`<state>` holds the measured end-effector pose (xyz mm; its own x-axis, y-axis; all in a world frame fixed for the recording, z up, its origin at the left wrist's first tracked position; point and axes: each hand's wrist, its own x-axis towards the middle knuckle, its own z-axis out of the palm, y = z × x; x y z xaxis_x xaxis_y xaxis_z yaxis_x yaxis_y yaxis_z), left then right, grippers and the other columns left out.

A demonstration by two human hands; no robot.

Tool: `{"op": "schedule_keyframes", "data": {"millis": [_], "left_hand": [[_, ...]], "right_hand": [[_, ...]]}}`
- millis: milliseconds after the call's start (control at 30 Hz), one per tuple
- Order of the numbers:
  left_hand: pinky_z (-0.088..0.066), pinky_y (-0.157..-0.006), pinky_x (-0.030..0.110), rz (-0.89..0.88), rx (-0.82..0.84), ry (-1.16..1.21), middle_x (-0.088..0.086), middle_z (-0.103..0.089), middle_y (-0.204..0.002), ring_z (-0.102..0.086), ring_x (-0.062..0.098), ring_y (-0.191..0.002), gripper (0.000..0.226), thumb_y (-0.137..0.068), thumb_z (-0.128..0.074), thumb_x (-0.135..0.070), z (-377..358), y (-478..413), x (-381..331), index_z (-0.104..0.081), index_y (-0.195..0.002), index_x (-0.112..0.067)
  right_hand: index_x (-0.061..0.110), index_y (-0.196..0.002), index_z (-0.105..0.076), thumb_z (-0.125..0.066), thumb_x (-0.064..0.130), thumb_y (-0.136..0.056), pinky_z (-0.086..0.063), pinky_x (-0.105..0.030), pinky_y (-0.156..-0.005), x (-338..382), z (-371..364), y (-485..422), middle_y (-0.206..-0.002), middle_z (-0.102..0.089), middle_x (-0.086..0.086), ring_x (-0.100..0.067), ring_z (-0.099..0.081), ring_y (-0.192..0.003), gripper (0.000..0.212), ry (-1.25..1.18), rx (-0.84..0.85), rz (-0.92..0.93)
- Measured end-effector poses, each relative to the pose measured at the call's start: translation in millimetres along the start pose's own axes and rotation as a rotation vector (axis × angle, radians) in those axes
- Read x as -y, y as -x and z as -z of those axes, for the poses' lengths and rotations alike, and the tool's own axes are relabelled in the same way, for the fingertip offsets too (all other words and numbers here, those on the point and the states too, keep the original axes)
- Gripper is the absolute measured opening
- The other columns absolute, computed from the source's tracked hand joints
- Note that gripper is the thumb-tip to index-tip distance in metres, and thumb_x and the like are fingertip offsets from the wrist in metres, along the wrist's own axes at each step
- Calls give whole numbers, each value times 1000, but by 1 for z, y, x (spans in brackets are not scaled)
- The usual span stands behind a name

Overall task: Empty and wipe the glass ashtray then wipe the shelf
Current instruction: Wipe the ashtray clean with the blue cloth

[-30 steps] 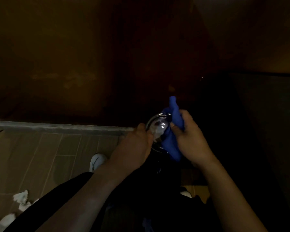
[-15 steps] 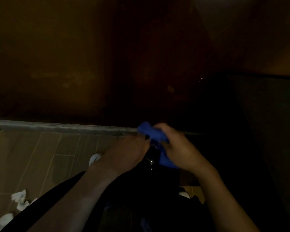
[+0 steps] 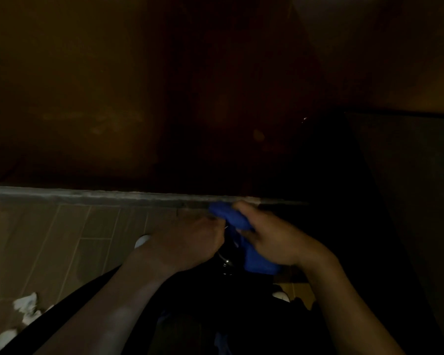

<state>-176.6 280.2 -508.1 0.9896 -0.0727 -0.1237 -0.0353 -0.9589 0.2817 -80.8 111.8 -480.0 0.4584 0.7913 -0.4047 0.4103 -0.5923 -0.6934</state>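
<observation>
The scene is very dark. My left hand (image 3: pixel 187 242) grips the glass ashtray (image 3: pixel 227 257), of which only a dim rim with a few glints shows between my hands. My right hand (image 3: pixel 274 242) is shut on a blue cloth (image 3: pixel 241 226) and presses it against the ashtray; the cloth's tail hangs below the hand. Both hands sit just in front of the edge of the dark wooden shelf (image 3: pixel 113 98), below its pale front strip (image 3: pixel 87 194).
Grey tiled floor (image 3: pixel 49 247) lies at the lower left, with crumpled white paper scraps (image 3: pixel 26 306) on it. A white shoe tip (image 3: pixel 142 240) shows beside my left wrist. A dark panel (image 3: pixel 408 188) stands at the right.
Both hands have dropped toward me from over the shelf to below its edge. The ashtray, first seen face-up with a bright rim, is now mostly hidden behind the cloth and hands.
</observation>
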Motion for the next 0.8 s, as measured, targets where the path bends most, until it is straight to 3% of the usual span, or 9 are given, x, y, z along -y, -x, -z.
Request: {"op": "schedule_keyframes", "data": {"millis": [67, 100, 200, 267, 400, 467, 567, 700, 800], "left_hand": [[-48, -82, 26, 35, 101, 38, 23, -67, -121, -68, 27, -102, 57, -103, -13, -24, 1, -1, 0, -59, -127, -1], [-50, -88, 33, 112, 117, 107, 22, -65, -125, -66, 30, -106, 56, -105, -11, -31, 7, 0, 1, -49, -137, -6], [-55, -65, 42, 195, -74, 278, 2, -69, -85, -68, 23, -70, 35, -106, -30, -38, 22, 2, 5, -33, -139, -27], [-54, -54, 48, 188, -195, 406, 2, -67, -68, -63, 21, -53, 35, -105, -33, -36, 32, 4, 5, -30, -140, -32], [-51, -50, 44, 275, -325, 630, 6, -68, -69, -63, 23, -52, 34, -105, -35, -28, 43, -2, -7, -35, -138, -36], [-54, -55, 44, 309, -380, 629, 9, -71, -80, -66, 29, -60, 37, -104, -31, -30, 46, -3, -16, -35, -140, -31], [-56, -62, 50, 360, -423, 499, 18, -71, -85, -66, 40, -68, 38, -102, -28, -30, 46, -4, -16, -36, -139, -23], [-54, -63, 44, 445, -353, 608, 15, -70, -86, -64, 31, -66, 46, -105, -34, -24, 52, -4, -8, -26, -150, -27], [-55, -60, 45, 352, -317, 534, 11, -68, -76, -64, 28, -61, 48, -104, -36, -26, 49, -2, -17, -22, -151, -30]], "right_hand": [[34, -119, -49, -53, 24, -103, -53, -44, -90, 3, -1, 0, -106, -65, 2, -14, -64, -97, 19, -98, -5, -21], [35, -122, -51, -54, 29, -102, -53, -41, -92, 4, 2, 0, -108, -66, 4, -11, -65, -99, 20, -191, -56, -28], [31, -124, -59, -54, 32, -102, -56, -31, -92, 12, 10, 3, -114, -73, 2, -13, -70, -106, 23, -584, -303, -6], [23, -125, -62, -49, 30, -104, -57, -25, -85, 18, 16, 4, -116, -76, -2, -16, -71, -107, 26, -933, -434, -17], [12, -132, -61, -46, 34, -104, -60, -36, -87, 27, 25, 5, -123, -73, -12, -27, -70, -112, 39, -1479, -465, -101], [7, -129, -66, -45, 40, -103, -57, -42, -95, 29, 21, 4, -123, -72, -15, -30, -69, -114, 47, -1563, -403, -164], [6, -100, -81, -44, 40, -101, -62, -40, -81, 32, 16, 4, -104, -78, -14, -26, -77, -89, 50, -1588, -325, -214], [5, -123, -67, -50, 35, -99, -59, -39, -91, 26, 29, 6, -113, -76, -15, -27, -75, -96, 42, -1560, -412, -185], [6, -128, -68, -47, 39, -102, -51, -44, -104, 26, 27, 8, -123, -72, -16, -31, -68, -115, 47, -1635, -448, -160]]}}
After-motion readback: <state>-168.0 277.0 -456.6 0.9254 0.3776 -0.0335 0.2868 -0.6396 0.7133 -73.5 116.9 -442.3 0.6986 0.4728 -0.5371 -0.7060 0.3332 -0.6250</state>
